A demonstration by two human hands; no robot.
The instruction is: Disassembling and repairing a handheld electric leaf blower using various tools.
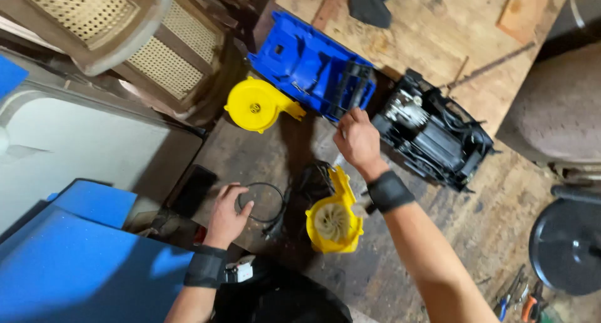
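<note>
Down on the worn wooden floor (438, 41), the right hand (358, 140) reached to the edge of the blue plastic casing (307, 63), its fingers curled against the black ribbed end; whether they gripped it I could not tell. The left hand (226, 214) lay open, fingers spread, touching a loop of black cable (266, 201). Between the hands sat a yellow fan housing (335, 220). A yellow cover (255, 104) lay beside the casing, a black motor block (432, 135) just right of it.

A single head-worn camera looks steeply down, fairly near, on a wooden workbench (432, 35).
</note>
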